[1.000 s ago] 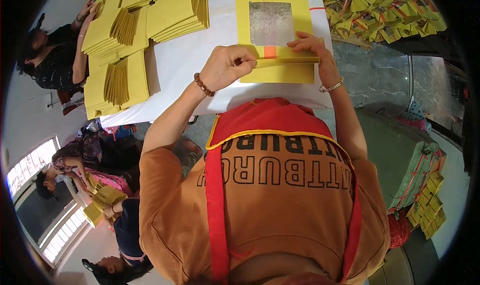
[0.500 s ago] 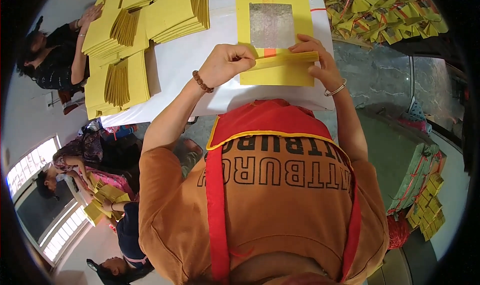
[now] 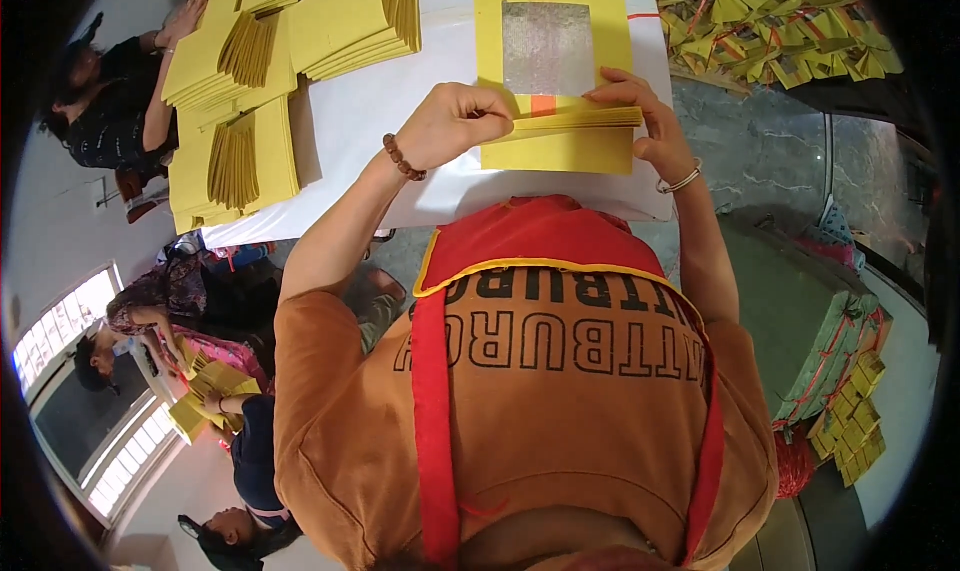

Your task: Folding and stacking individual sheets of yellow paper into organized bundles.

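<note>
My left hand (image 3: 456,127) pinches the left end of a thin pleated stack of yellow paper (image 3: 575,120) between thumb and curled fingers. Around the stack's right end, my right hand (image 3: 660,123) is spread, fingers above it and thumb below, not closed on it. Beneath both hands lies a flat yellow paper sheet (image 3: 560,156) on the white tabletop (image 3: 390,121). A silvery rectangle (image 3: 547,49) with a faint reddish tint covers the middle of the sheet. An orange strip (image 3: 543,105) shows just below the rectangle.
Piled folded yellow papers (image 3: 345,31) cover the table's left side. More yellow paper bundles (image 3: 780,21) with red ties lie at the far right. A green wrapped bale (image 3: 790,311) stands by my right side. Other people (image 3: 120,121) work at the left, some holding yellow paper.
My right hand has shifted slightly right, its fingers a little farther off the pleated stack. The stack lies a bit flatter and straighter; my left hand keeps its pinch.
</note>
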### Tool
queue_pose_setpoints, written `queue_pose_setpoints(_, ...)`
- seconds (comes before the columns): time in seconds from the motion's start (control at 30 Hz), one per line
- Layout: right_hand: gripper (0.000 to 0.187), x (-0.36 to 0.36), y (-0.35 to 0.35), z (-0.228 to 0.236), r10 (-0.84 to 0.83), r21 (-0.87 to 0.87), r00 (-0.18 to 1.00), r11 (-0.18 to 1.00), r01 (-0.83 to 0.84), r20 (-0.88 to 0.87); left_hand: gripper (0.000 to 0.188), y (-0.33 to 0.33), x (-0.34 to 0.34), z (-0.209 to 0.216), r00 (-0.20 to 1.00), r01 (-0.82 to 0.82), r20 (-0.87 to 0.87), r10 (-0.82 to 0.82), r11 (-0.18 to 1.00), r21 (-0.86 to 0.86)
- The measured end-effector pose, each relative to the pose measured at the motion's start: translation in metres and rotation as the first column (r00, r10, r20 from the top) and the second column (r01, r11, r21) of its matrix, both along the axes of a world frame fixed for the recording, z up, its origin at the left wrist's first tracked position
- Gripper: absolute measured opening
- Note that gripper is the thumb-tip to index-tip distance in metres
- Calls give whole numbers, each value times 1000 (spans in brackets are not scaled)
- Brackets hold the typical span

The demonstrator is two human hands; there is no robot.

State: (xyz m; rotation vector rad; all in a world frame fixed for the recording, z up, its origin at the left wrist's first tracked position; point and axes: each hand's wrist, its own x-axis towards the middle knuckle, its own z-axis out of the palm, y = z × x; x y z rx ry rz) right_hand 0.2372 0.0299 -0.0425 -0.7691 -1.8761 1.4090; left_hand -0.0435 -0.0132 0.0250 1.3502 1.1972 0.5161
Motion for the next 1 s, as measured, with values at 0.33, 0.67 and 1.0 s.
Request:
queue_pose_setpoints(0.33,59,-2,0,9,20,-5,1000,1000,-20,-3,12,2,-4,-7,1000,0,19,0,1000,1)
queue_pose_setpoints(0.67,19,-12,-8,2,-259,-246,965,939,239,-49,40,4,-21,-6,962,231,-264,-71,729,644)
queue_pose_setpoints(1.0,21,-5,2,22,-351,732,880,681,5,321,38,2,-13,-35,798,445,-540,268,341,828)
